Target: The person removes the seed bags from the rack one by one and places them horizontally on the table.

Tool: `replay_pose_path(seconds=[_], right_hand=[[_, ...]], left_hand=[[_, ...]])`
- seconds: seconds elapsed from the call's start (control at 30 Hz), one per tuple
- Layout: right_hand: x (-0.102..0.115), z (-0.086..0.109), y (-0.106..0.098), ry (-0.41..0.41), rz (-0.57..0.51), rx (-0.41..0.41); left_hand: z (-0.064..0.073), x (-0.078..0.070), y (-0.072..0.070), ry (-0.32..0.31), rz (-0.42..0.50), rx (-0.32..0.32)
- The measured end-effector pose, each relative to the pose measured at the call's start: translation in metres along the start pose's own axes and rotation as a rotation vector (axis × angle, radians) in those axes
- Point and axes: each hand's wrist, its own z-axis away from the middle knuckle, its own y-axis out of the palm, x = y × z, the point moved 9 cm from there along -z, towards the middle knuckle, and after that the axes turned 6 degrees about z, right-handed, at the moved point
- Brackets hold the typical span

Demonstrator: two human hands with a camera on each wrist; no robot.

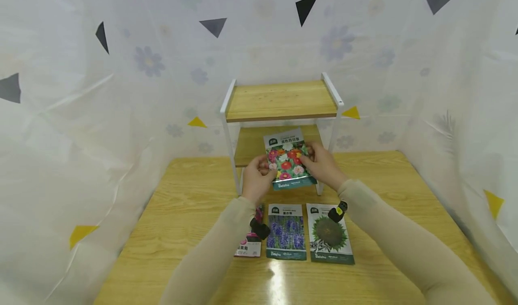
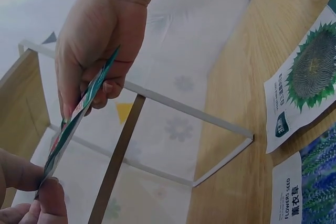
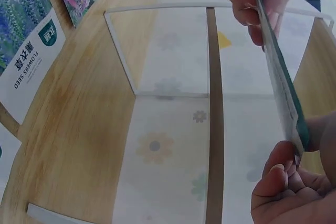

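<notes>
Both hands hold up one seed packet (image 1: 287, 161) with mixed red, pink and white blooms, its printed face toward the head camera. My left hand (image 1: 256, 180) pinches its left edge between thumb and fingers. On the opposite edge, the thumb of my right hand (image 1: 324, 165) lies over the front, fingers behind. Both wrist views show the packet (image 2: 79, 114) nearly edge-on. Below the hands, a purple-flower packet (image 1: 286, 231) and a sunflower packet (image 1: 329, 235) lie face up. A pink-flower packet (image 1: 249, 247) lies left of them, partly hidden by my left arm.
Behind the held packet stands a small two-tier shelf (image 1: 283, 100) with white metal frame and wooden boards. It rests on a wooden table (image 1: 174, 233). A pale flower-patterned sheet (image 1: 259, 39) with triangle shapes surrounds the back and sides.
</notes>
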Motion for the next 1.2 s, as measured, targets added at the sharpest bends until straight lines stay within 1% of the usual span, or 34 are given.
replay_pose_path(seconds=[0.17, 0.23, 0.3, 0.4, 0.5, 0.63, 0.73, 0.83, 0.9, 1.03, 1.2], right_hand=[[0.006, 0.013, -0.003, -0.054, -0.065, 0.016], [0.008, 0.017, -0.003, -0.074, -0.094, 0.029], [0.010, 0.022, -0.004, -0.077, -0.119, 0.048], [0.010, 0.027, -0.007, -0.056, -0.145, 0.070], [0.008, 0.031, -0.011, -0.038, -0.137, 0.078], [0.005, 0.034, -0.017, -0.046, -0.110, 0.072], [0.002, 0.038, -0.021, -0.048, -0.096, 0.065], [-0.003, 0.043, -0.024, -0.039, -0.112, 0.065], [-0.007, 0.046, -0.025, -0.030, -0.138, 0.071], [-0.015, 0.053, -0.027, -0.001, -0.171, 0.075], [-0.026, 0.060, -0.032, 0.030, -0.188, 0.071]], left_hand=[[0.014, 0.002, 0.000, -0.011, 0.052, 0.026], [0.019, 0.003, -0.001, -0.004, 0.054, 0.036], [0.023, 0.005, -0.001, -0.004, 0.055, 0.048], [0.030, 0.006, 0.000, 0.006, 0.042, 0.065], [0.037, 0.007, 0.002, 0.011, 0.034, 0.092], [0.046, 0.007, 0.007, 0.028, 0.017, 0.129], [0.049, 0.009, 0.012, 0.044, 0.021, 0.156], [0.053, 0.011, 0.019, 0.067, 0.001, 0.183], [0.057, 0.010, 0.025, 0.097, -0.027, 0.205], [0.066, 0.004, 0.036, 0.186, -0.133, 0.249], [0.075, 0.000, 0.050, 0.284, -0.311, 0.303]])
